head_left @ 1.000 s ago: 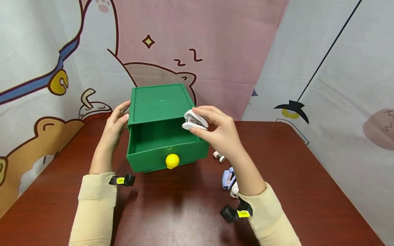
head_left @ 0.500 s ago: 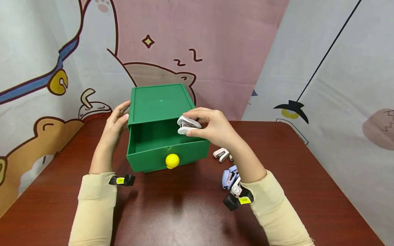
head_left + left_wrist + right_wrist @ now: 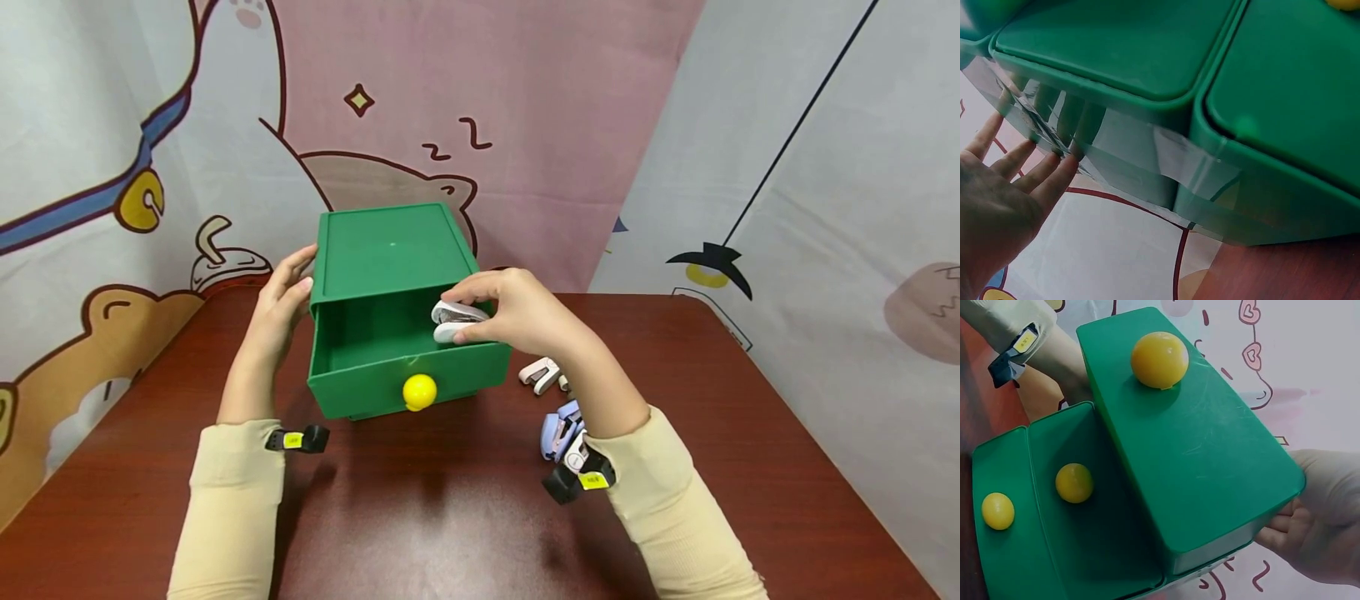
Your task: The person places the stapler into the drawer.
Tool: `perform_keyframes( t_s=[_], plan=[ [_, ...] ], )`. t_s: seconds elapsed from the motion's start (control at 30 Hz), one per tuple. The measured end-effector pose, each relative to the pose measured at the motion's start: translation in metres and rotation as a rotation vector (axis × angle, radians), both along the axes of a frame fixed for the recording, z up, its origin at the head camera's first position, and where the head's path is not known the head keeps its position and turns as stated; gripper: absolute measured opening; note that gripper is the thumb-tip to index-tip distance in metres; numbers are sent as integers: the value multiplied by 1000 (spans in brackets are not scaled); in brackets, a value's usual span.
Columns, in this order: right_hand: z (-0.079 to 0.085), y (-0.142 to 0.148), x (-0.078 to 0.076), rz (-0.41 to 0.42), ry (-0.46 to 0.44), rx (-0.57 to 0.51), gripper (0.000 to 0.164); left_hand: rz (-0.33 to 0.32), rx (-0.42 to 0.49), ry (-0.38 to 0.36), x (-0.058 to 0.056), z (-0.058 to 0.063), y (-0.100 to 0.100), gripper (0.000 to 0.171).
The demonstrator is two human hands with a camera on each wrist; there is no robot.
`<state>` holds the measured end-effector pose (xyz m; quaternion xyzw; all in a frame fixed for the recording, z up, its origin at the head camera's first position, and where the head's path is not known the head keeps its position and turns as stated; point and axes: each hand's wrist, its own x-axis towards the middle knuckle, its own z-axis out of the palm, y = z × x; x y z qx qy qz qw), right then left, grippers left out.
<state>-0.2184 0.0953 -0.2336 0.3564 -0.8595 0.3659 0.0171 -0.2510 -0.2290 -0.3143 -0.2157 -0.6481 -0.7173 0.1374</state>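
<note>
A green drawer box (image 3: 390,250) stands on the table with its top drawer (image 3: 367,390) pulled out, a yellow knob (image 3: 419,392) on the front. My right hand (image 3: 521,312) pinches a small white stapler (image 3: 447,333) between thumb and fingers, just inside the drawer's right side. In the right wrist view that hand (image 3: 1332,519) is partly behind the drawer front, and the stapler is hidden. My left hand (image 3: 277,304) rests on the box's left side. The left wrist view shows its fingertips (image 3: 1067,164) extended against the box wall.
Right of the box, partly behind my right forearm, lie another white stapler (image 3: 538,372), a lavender stapler (image 3: 553,435) and a white object with a round mark (image 3: 576,457). Lower drawers (image 3: 1054,537) with yellow knobs are closed. A printed curtain (image 3: 555,125) hangs behind the table.
My right hand has moved left and down with the white stapler, from above the drawer's right edge into its opening. The left hand and the box have stayed put.
</note>
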Motion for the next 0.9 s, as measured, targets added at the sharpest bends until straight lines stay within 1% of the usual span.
perform_keyframes(
  t_s=[0.13,0.27,0.37,0.5,0.7,0.8,0.9],
  plan=[
    [2,0,0,0,5,45,41,-1,-3,5,-1,-1,0,47],
    [0,1,2,-10,4,-1,41,-3,-1,10,-1,-1,0,46],
    [-5,3,2,-2,25,-96,40,-2,-4,11,-1,-1,0,46],
    [-15,9,3,11,70,-268,37,0,-7,13,-1,-2,0,46],
    [-27,26,2,-25,96,-483,31,-7,6,23,-1,-2,0,46],
    [-35,37,-1,-64,111,-549,29,-9,7,24,-1,-2,0,46],
    [-44,48,-4,-112,107,-559,31,-10,3,21,-1,-2,0,46]
  ],
)
